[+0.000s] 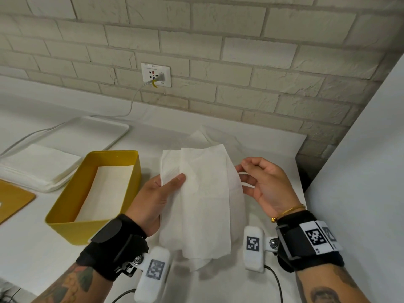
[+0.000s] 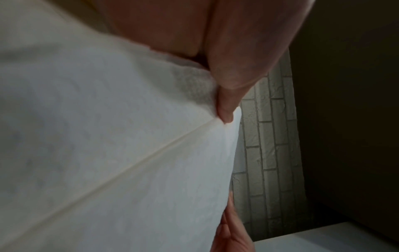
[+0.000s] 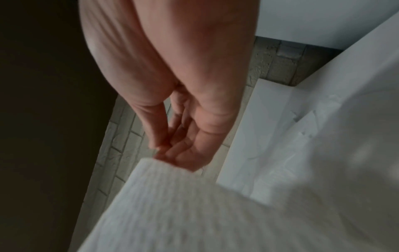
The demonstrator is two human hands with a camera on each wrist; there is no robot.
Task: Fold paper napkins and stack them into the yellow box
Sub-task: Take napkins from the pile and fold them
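White paper napkin (image 1: 203,193), partly folded, held above the white worktop (image 1: 273,145). Left hand (image 1: 157,193) pinches its edge under the thumb; right hand (image 1: 266,182) fingers curl at its right edge, grip unclear. At 9 o'clock, yellow rectangular box (image 1: 65,224) contains folded napkins (image 1: 105,191). Left wrist view alone shows a crease (image 2: 138,163).

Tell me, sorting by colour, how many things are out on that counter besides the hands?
White: 4 - held napkin, napkin stack, tray, folded napkin in the box.
Yellow: 1 - yellow box.
Brown: 1 - board at the left edge.
Total: 6.
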